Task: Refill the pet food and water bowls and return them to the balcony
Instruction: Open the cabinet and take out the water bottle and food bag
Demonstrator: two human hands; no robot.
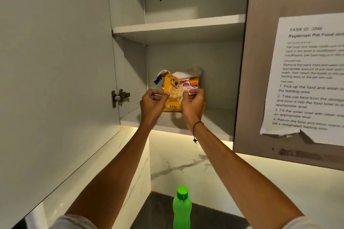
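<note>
Pet food bag [176,92] upright on lower cabinet shelf [214,117], 12 o'clock. My left hand [153,103] and right hand [193,104] curl-pinch its front; lift level, torn top up, avoid spilling.

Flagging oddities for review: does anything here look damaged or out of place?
Yes. The pet food bag on the lower cabinet shelf has a raggedly torn-open top. The printed task sheet on the neighbouring door is ripped along its bottom edge. No spill shows.
</note>
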